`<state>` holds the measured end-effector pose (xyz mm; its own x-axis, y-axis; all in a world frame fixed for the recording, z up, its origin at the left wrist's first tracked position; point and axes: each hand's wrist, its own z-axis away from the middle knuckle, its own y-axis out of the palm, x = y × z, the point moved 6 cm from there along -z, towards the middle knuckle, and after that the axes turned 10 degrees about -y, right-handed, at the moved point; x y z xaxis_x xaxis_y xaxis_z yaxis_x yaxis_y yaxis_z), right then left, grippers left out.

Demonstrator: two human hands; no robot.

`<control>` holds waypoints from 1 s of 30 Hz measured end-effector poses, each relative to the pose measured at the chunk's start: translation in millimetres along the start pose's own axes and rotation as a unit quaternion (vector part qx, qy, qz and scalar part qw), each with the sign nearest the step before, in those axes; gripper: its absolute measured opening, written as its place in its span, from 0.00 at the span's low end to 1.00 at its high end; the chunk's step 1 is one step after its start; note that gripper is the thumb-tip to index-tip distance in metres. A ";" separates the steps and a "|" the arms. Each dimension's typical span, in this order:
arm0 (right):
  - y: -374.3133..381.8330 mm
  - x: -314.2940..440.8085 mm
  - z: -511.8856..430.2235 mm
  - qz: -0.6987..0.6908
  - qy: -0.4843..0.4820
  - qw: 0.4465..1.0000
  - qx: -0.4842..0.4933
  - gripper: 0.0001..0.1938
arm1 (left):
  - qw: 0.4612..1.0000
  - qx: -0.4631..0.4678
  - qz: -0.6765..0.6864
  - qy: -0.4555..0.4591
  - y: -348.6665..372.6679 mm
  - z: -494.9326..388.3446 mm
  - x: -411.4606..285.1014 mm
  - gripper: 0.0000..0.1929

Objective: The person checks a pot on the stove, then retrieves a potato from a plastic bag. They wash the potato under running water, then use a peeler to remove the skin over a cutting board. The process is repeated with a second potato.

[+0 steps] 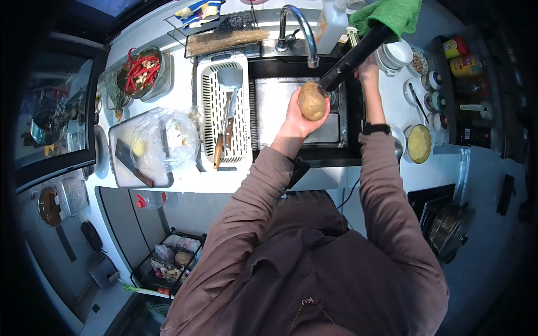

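My left hand (pixel 292 119) holds a brown, unpeeled potato (pixel 312 101) above the black sink (pixel 309 157). The potato rests against the palm, with the fingers around its lower side. My right hand (pixel 369 70) reaches past the sink's right side, next to a stack of white bowls (pixel 395 56). A thick black bar (pixel 355 56) with a green cloth (pixel 386 17) on its far end crosses in front and hides most of its fingers, so I cannot see what they hold. Over the sink curves a chrome faucet (pixel 299 19).
Left of the sink, a white slotted basket (pixel 208 147) holds a spatula (pixel 229 80) and a knife (pixel 229 132). Further left, a cleaver (pixel 130 159) and a plastic bag (pixel 164 138) lie on a cutting board (pixel 157 182). Red chilies (pixel 141 71) fill a bowl behind.
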<state>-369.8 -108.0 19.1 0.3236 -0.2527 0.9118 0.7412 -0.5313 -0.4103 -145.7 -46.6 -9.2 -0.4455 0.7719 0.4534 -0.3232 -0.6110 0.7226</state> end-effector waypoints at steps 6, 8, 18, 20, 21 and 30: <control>-3.5 -10.7 43.1 -0.001 -0.014 1.000 0.012 0.34 | 0.998 0.027 -0.032 0.039 -6.5 -46.9 -18.6 0.25; 3.7 -9.5 70.8 0.005 0.019 1.000 0.005 0.32 | 0.994 0.031 -0.083 0.068 -16.3 -52.3 -31.4 0.27; 77.7 -18.0 161.5 -0.222 0.248 0.900 0.282 0.17 | 0.811 -0.252 -0.359 0.387 -55.9 -14.5 -51.5 0.33; 77.6 -21.8 164.6 -0.253 0.262 0.886 0.287 0.16 | 0.683 -0.344 -0.505 0.399 -56.8 -7.1 -50.1 0.34; 77.6 -23.4 167.2 -0.267 0.269 0.879 0.289 0.15 | 0.608 -0.383 -0.569 0.400 -56.5 -5.1 -50.9 0.35; 60.1 -24.2 175.9 -0.241 0.253 0.889 0.295 0.17 | 0.864 -0.194 -0.391 0.251 -50.5 -30.3 -75.0 0.25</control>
<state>-229.6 8.4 -25.0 -0.3111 -0.5210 0.7948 0.9499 -0.1979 0.2421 -121.2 -79.0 -95.5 -0.2384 0.8614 -0.4485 -0.9018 -0.0249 0.4315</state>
